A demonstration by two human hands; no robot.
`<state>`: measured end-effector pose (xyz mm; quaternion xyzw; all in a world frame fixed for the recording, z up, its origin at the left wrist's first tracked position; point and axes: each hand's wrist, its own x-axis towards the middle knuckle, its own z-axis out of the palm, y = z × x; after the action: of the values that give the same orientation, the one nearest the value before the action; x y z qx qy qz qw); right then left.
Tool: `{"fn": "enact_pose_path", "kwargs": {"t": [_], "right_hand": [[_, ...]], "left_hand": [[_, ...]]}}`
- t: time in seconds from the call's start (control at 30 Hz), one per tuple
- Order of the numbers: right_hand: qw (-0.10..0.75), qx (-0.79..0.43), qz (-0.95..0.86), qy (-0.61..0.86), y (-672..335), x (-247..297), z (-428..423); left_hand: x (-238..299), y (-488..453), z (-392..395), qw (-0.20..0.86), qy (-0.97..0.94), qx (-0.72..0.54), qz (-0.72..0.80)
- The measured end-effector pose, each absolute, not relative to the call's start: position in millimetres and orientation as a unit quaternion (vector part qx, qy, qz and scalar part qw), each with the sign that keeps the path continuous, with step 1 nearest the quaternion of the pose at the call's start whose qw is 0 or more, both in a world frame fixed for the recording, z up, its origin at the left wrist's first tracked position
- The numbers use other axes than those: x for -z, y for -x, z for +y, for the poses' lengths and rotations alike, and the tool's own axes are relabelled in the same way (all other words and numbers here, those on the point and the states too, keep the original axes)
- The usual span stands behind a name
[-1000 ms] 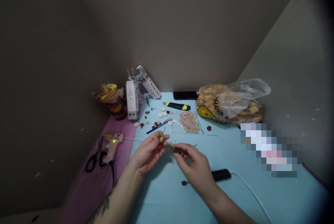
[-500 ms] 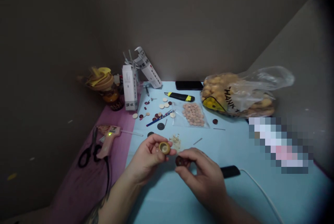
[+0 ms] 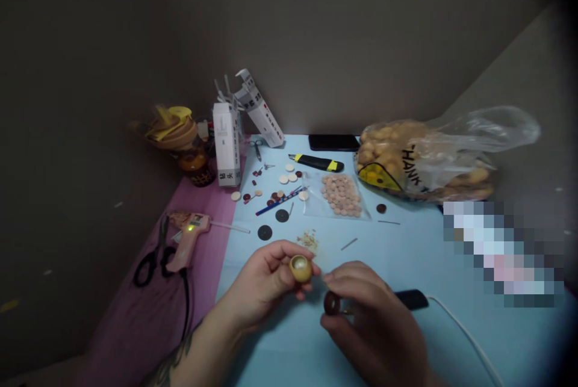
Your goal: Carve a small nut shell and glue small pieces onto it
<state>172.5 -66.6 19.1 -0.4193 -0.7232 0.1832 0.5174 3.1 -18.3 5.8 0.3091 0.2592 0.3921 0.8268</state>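
Between the thumb and fingers of my left hand (image 3: 275, 275) is a small round yellow-brown hollow bead-like cup (image 3: 301, 269), its pale opening turned up towards me. Just to the right, my right hand (image 3: 377, 315) pinches a dark brown ring-shaped piece (image 3: 332, 303) between thumb and fingertips. Something thin and shiny shows behind the ring, too small to name. The two held pieces are apart. Pale shavings (image 3: 309, 241) lie on the blue mat just beyond my left hand.
A hot glue gun (image 3: 192, 239) and scissors (image 3: 156, 254) lie at left. Farther back are white boxes (image 3: 226, 146), discs (image 3: 265, 232), a blue pencil (image 3: 277, 201), a utility knife (image 3: 316, 162), a bag of beads (image 3: 341, 195), a phone (image 3: 334, 142) and a plastic bag of round brown things (image 3: 388, 158).
Both hands have shifted right and slightly down in the view with their pieces. The yellow-brown cup has tilted, and the ring's hole now faces me more. The whole view has shifted slightly too.
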Motion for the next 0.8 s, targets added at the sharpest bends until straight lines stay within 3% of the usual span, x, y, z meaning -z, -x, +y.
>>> {"fn": "enact_pose_path", "kwargs": {"t": [0.17,0.43,0.5,0.63,0.67,0.8], "right_hand": [[0.493,-0.110,-0.763,0.404,-172.4,-20.4,-67.7],[0.452,-0.164,-0.753,0.449,-166.3,-9.2,-64.3],[0.462,-0.257,-0.747,0.403,-161.2,-9.3,-70.1],[0.409,-0.644,-0.602,0.236,-139.0,-6.1,-85.3],[0.398,-0.689,-0.562,0.227,-134.7,-3.5,-86.7],[0.544,-0.595,-0.491,0.329,-134.6,7.5,-77.2]], "left_hand": [[-6.4,-5.9,-19.4,0.830,-0.296,-0.389,0.271],[-1.1,-10.3,-14.4,0.846,-0.176,-0.401,0.304],[-0.4,-12.3,-13.4,0.836,-0.135,-0.420,0.327],[3.1,-22.1,-18.3,0.832,-0.089,-0.433,0.336],[3.8,-25.0,-20.4,0.841,-0.081,-0.422,0.329],[3.1,-30.2,-23.2,0.861,-0.021,-0.426,0.276]]}}
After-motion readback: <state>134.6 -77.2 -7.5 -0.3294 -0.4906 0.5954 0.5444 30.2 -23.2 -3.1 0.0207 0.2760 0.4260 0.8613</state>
